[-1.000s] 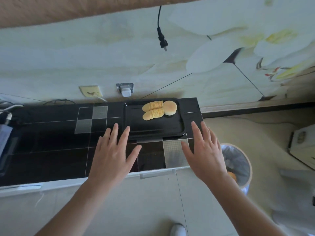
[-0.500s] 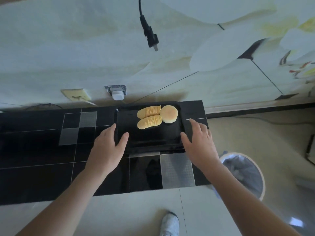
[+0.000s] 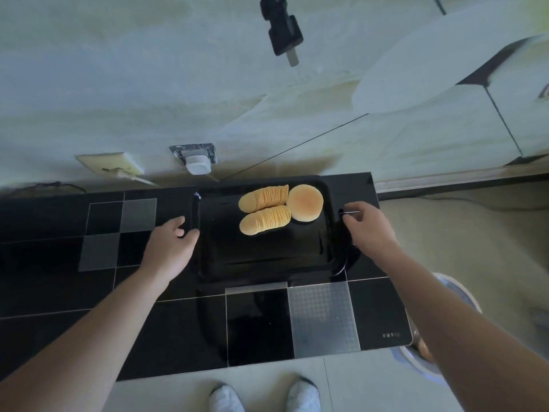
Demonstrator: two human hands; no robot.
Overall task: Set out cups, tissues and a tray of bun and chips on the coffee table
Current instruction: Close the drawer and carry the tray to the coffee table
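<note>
A black tray (image 3: 267,257) lies on the black tiled counter (image 3: 166,331) near the wall. At its far end sit a round bun (image 3: 304,202) and two rows of stacked chips (image 3: 264,209) side by side. My left hand (image 3: 170,248) is at the tray's left rim, thumb on the edge and fingers curled beside it. My right hand (image 3: 368,230) curls its fingers over the right rim. No cups or tissues are in view.
A black plug (image 3: 283,34) hangs on its cable above the tray. Two wall sockets (image 3: 196,159) sit just behind the counter. A lined waste bin (image 3: 454,295) stands on the floor to the right, under my right arm. My shoes (image 3: 264,396) are at the counter's front.
Both hands moved forward from the counter's front to the tray's two side rims and their fingers curled around the edges. The camera came closer over the tray.
</note>
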